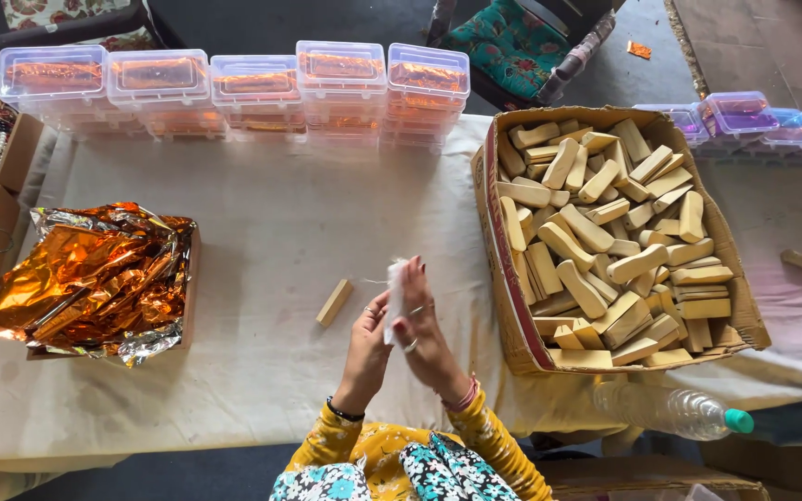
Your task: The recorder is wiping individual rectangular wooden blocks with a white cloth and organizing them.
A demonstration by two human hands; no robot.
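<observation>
Head view: both hands (401, 325) (palms together) press white wad (394, 283).

A small tuft of white cotton (395, 289) stands upright, pressed between both palms above the tabletop. A short pale wooden block (334, 302) lies just left of it, tilted diagonally.

— What packaging is on the table?
— A row of clear lidded plastic boxes (234, 88) along the far edge — and an open brown cardboard carton (503, 306) at right.
</observation>
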